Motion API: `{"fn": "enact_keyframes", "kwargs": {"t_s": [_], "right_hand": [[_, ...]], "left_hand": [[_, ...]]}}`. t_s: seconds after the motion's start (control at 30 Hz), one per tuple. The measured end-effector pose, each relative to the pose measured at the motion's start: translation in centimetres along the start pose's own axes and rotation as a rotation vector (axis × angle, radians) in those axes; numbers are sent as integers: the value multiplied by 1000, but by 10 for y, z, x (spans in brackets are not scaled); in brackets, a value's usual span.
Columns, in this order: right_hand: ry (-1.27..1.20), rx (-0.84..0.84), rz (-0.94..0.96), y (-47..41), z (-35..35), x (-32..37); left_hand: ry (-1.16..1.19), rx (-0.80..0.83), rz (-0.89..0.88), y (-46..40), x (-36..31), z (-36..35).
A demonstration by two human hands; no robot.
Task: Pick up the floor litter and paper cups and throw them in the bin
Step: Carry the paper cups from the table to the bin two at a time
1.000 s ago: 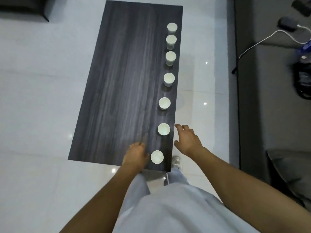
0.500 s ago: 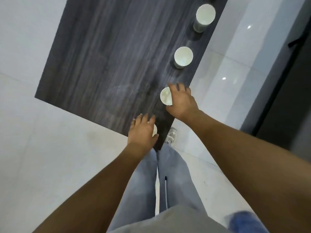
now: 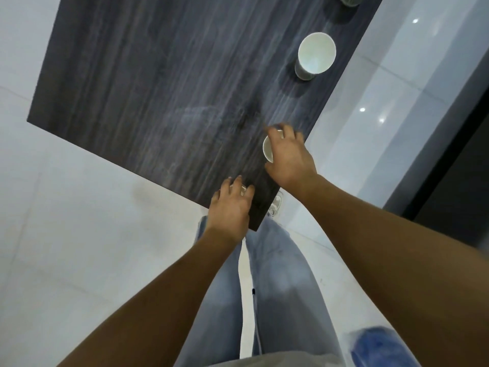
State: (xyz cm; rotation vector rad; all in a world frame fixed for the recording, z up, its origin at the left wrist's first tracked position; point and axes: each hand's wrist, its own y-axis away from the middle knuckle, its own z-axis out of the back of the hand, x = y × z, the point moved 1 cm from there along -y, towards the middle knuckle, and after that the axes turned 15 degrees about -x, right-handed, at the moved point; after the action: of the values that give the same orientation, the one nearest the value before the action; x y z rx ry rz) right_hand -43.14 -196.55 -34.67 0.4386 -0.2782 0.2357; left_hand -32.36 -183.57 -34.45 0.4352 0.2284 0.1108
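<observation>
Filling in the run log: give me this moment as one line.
left hand: grips near cup | right hand: grips second cup | third cup: upright on table, untouched

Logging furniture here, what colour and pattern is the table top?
Dark grey with a streaky wood grain, table, clearest in the head view.

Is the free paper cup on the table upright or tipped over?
Upright. The paper cup stands on the dark table, its open mouth facing up.

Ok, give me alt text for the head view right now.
Each hand grips a paper cup on the dark table: left hand on the nearest cup, right hand on the next cup. A third cup stands untouched farther along.
</observation>
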Motion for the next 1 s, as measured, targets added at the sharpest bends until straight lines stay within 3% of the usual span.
{"fn": "enact_keyframes", "kwargs": {"t_s": [0.33, 0.7, 1.0], "right_hand": [[-28, 13, 16, 66, 60, 50], [66, 91, 359, 153, 142, 157], [132, 178, 632, 199, 125, 294]], "left_hand": [[-1, -71, 126, 38, 20, 96], [122, -256, 488, 175, 53, 191], [267, -410, 813, 274, 139, 225]]}}
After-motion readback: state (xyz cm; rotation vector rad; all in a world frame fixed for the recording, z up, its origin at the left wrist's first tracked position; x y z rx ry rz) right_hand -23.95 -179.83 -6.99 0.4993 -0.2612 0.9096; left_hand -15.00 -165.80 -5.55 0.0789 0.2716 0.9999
